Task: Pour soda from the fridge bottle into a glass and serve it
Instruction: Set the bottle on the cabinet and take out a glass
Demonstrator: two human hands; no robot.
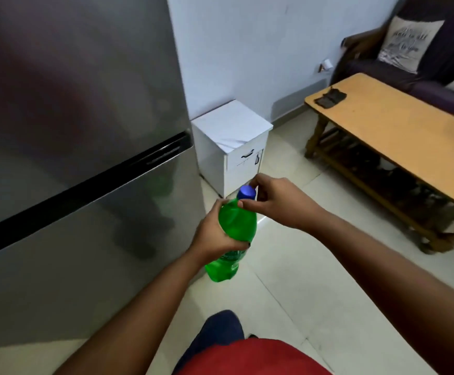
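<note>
One green bottle (237,226), blue cap (247,192) pinched by right hand (279,203), body in left hand (212,234) grip.

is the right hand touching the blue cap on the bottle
Touching. The head view shows the right hand with fingertips pinched around the blue cap of the green bottle, no gap visible.

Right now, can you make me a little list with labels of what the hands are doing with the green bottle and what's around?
bottle: green bottle, held tilted in the air in front of the fridge
cap: blue cap, on the bottle
left hand: left hand, grip wrapped around the bottle's body
right hand: right hand, fingers pinching the cap
fridge: grey fridge, both doors shut
table: wooden table, no glass on the part in view
glass: not in view
</note>
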